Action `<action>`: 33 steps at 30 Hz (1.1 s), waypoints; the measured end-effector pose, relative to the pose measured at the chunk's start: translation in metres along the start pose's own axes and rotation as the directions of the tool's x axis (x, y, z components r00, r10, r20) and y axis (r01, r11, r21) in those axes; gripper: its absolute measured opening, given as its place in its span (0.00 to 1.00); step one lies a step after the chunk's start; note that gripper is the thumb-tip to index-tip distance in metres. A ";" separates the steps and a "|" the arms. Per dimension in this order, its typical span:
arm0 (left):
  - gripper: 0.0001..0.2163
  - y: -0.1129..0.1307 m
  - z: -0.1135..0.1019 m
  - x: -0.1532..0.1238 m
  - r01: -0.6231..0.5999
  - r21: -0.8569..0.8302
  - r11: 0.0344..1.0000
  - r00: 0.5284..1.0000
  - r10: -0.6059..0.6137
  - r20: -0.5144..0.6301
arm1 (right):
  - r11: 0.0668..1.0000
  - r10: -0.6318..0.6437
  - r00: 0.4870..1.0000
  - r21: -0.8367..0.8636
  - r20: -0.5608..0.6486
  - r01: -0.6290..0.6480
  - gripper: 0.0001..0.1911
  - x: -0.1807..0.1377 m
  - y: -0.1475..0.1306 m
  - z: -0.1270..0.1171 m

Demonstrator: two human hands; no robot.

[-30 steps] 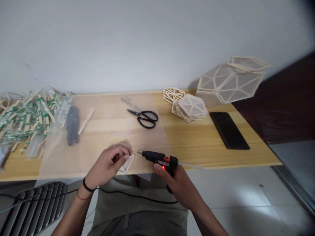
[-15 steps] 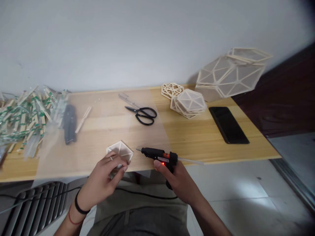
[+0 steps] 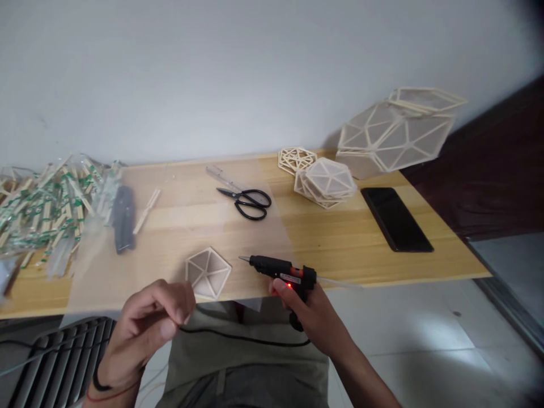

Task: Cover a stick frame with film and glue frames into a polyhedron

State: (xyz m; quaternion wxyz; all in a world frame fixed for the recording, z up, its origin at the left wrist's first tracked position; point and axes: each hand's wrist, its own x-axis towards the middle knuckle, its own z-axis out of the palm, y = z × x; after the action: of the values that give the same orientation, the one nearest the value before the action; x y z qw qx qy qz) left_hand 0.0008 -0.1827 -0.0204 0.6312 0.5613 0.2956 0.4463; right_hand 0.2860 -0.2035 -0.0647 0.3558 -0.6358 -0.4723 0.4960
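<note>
My right hand [image 3: 314, 314] is wrapped round the grip of a black hot glue gun [image 3: 276, 266]; its red light is lit and its metal tip points left. A clear glue stick [image 3: 338, 282] sticks out of the gun's back. My left hand [image 3: 155, 320] is closed in a pinch just off the table's front edge; what its fingertips hold, if anything, is hidden. Beyond it, a small pentagon frame [image 3: 208, 273] of wooden sticks with spokes and a thin translucent sheet lies on the table, apart from both hands. The gun's black cable [image 3: 238, 338] runs across my lap towards my left hand.
Black scissors [image 3: 249, 203] lie mid-table on a translucent sheet [image 3: 182, 221]. A pair of chopsticks [image 3: 147, 211], a dark grey tool [image 3: 123, 221] and a heap of wrapped chopsticks [image 3: 55, 209] lie left. Several finished frames [image 3: 329, 178], larger panels [image 3: 399, 133] and a phone [image 3: 397, 220] are right.
My left hand has drawn off the pentagon frame, back towards me and left, uncovering the frame. The glue gun has shifted slightly right in my right hand.
</note>
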 end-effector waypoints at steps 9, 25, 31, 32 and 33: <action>0.03 -0.018 0.042 0.018 -0.025 -0.619 0.785 0.985 -0.084 -0.147 | 0.939 -0.051 0.993 0.344 0.103 0.012 0.17 -0.003 -0.012 0.021; 0.12 -0.019 0.069 -0.001 0.111 -0.445 0.889 0.984 -0.035 0.177 | 0.847 -0.029 0.904 0.491 0.426 -0.204 0.08 -0.018 -0.027 0.049; 0.24 -0.020 0.072 -0.004 -0.018 -0.052 0.998 0.901 0.039 0.433 | 0.701 -0.070 0.914 0.671 0.401 -0.241 0.13 -0.019 -0.008 0.039; 0.24 -0.019 0.073 -0.003 -0.028 -0.022 0.999 0.893 0.035 0.449 | 0.692 -0.079 0.914 0.682 0.398 -0.237 0.13 -0.019 -0.006 0.037; 0.25 -0.018 0.074 -0.002 -0.036 0.001 0.999 0.893 0.032 0.449 | 0.688 -0.090 0.913 0.687 0.399 -0.232 0.12 -0.018 -0.005 0.036</action>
State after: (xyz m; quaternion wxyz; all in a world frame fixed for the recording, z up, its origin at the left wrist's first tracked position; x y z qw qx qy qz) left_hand 0.0690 -0.2166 -0.0238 0.6719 0.6572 0.1340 0.3142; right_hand 0.2485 -0.2201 -0.0635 0.4518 -0.3466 -0.2761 0.7743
